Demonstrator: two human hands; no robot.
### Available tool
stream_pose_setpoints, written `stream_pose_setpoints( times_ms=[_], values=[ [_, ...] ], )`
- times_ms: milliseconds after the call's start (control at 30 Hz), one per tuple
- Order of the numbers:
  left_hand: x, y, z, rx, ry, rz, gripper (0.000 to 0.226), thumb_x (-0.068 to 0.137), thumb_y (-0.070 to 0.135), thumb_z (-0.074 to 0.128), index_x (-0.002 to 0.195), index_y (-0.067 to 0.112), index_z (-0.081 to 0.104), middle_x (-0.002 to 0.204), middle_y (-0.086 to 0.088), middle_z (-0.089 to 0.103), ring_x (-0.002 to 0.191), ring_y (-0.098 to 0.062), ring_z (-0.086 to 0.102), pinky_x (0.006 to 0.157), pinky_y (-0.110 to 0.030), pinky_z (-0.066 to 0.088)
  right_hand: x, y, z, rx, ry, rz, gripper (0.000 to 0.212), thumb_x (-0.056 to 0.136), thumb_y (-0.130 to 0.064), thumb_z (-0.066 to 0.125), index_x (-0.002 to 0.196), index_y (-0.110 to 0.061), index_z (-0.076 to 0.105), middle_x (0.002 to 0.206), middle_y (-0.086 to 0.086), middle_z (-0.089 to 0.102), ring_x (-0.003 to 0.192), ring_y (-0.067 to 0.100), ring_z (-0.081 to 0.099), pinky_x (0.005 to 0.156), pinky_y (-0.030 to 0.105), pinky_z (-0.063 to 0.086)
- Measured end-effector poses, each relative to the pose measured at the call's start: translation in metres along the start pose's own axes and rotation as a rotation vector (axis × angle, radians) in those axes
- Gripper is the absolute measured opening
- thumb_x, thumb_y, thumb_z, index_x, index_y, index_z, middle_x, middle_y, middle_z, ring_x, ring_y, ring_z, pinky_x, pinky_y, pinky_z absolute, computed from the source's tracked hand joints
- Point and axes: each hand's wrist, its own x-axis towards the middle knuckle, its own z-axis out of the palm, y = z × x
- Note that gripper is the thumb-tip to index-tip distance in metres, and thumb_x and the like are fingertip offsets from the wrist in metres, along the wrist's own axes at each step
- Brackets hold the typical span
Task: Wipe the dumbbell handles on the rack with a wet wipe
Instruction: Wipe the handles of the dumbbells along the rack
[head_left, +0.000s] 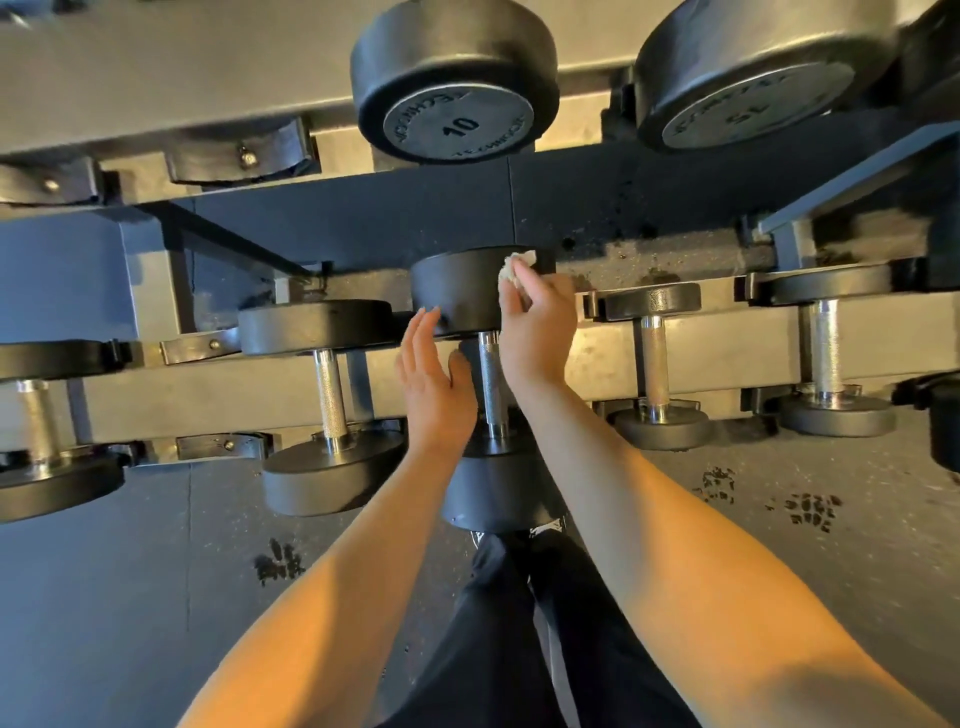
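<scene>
Knurled dumbbell handle (490, 379) half hidden between hands; wet wipe (514, 275) mostly covered by right hand (537, 322)

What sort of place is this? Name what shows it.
Most likely a gym's free-weights area: round-headed dumbbells with knurled steel handles sit in rows on a tiered metal rack, one head stamped 10, over speckled rubber flooring.

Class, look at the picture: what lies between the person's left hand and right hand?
In the head view, the knurled metal handle of the middle dumbbell stands between the left hand and right hand.
</scene>
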Motion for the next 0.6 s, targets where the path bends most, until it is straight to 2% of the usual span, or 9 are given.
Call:
stream_pose_setpoints(
  times_ms=[33, 133, 200, 267, 333, 433, 533, 600],
  values=[
    [0.004, -0.002, -0.002, -0.026, -0.015, -0.016, 0.054, 0.1, 0.006, 0.047, 0.149, 0.025, 0.038, 0.15, 0.006, 0.039, 0.139, -0.015, 0.034, 0.118, -0.035, 0.029, -0.007, -0.003, 0.006, -0.043, -0.035, -0.077, 0.03, 0.099, -0.017, 0.061, 0.128, -0.016, 0.067, 0.11, 0.005, 0.055, 0.096, 0.012, 0.052, 0.077, 0.013, 0.045],
    [0.012, -0.005, -0.01, -0.134, -0.023, -0.076, 0.045, 0.104, 0.017, 0.047, 0.146, 0.033, 0.041, 0.143, 0.011, 0.047, 0.133, -0.013, 0.045, 0.112, -0.044, 0.042, -0.032, -0.015, 0.02, -0.377, -0.133, -0.345, 0.031, 0.097, -0.02, 0.061, 0.127, -0.025, 0.069, 0.103, 0.002, 0.061, 0.096, 0.023, 0.052, 0.082, 0.034, 0.044],
    [0.014, -0.003, -0.013, -0.088, -0.037, -0.053, 0.045, 0.105, 0.014, 0.046, 0.146, 0.03, 0.045, 0.143, 0.01, 0.046, 0.134, -0.012, 0.044, 0.114, -0.043, 0.041, -0.031, -0.015, 0.018, -0.45, -0.144, -0.413, 0.032, 0.097, -0.022, 0.06, 0.128, -0.03, 0.067, 0.101, 0.002, 0.059, 0.097, 0.027, 0.051, 0.081, 0.04, 0.038],
    [0.015, -0.001, -0.013, 0.001, -0.04, -0.007, 0.047, 0.103, 0.005, 0.045, 0.147, 0.022, 0.046, 0.146, 0.004, 0.043, 0.136, -0.012, 0.04, 0.118, -0.035, 0.035, -0.008, -0.005, 0.01, -0.41, -0.072, -0.367, 0.034, 0.096, -0.021, 0.061, 0.128, -0.031, 0.067, 0.099, 0.002, 0.057, 0.095, 0.027, 0.05, 0.081, 0.041, 0.038],
    [0.017, 0.003, -0.01, 0.035, -0.01, -0.028, 0.047, 0.103, 0.005, 0.045, 0.147, 0.021, 0.046, 0.143, 0.003, 0.043, 0.134, -0.011, 0.04, 0.114, -0.026, 0.033, 0.023, 0.005, 0.002, -0.331, 0.061, -0.224, 0.033, 0.095, -0.02, 0.062, 0.126, -0.03, 0.068, 0.099, 0.003, 0.057, 0.094, 0.027, 0.051, 0.084, 0.045, 0.044],
    [0.02, 0.006, -0.005, 0.008, 0.039, -0.084, 0.045, 0.103, 0.006, 0.045, 0.144, 0.023, 0.051, 0.133, 0.006, 0.046, 0.126, -0.011, 0.044, 0.105, -0.024, 0.036, 0.044, 0.0, 0.006, -0.301, 0.116, -0.031, 0.026, 0.099, -0.021, 0.058, 0.122, -0.024, 0.069, 0.104, 0.007, 0.056, 0.098, 0.029, 0.053, 0.088, 0.052, 0.046],
    [0.028, 0.004, -0.008, -0.092, 0.068, -0.098, 0.036, 0.105, 0.01, 0.042, 0.136, 0.02, 0.058, 0.125, 0.005, 0.052, 0.119, -0.012, 0.052, 0.101, -0.027, 0.043, 0.03, -0.02, 0.022, -0.41, 0.035, -0.132, 0.029, 0.098, -0.019, 0.055, 0.126, -0.022, 0.062, 0.11, 0.007, 0.053, 0.101, 0.026, 0.049, 0.088, 0.041, 0.036],
    [0.033, 0.003, -0.016, -0.207, 0.074, -0.121, 0.031, 0.107, 0.014, 0.04, 0.13, 0.024, 0.059, 0.122, 0.003, 0.06, 0.113, -0.01, 0.058, 0.098, -0.028, 0.047, 0.017, -0.031, 0.031, -0.482, -0.123, -0.281, 0.034, 0.098, -0.023, 0.052, 0.132, -0.027, 0.056, 0.114, 0.005, 0.051, 0.104, 0.026, 0.044, 0.084, 0.041, 0.031]
  ],
)
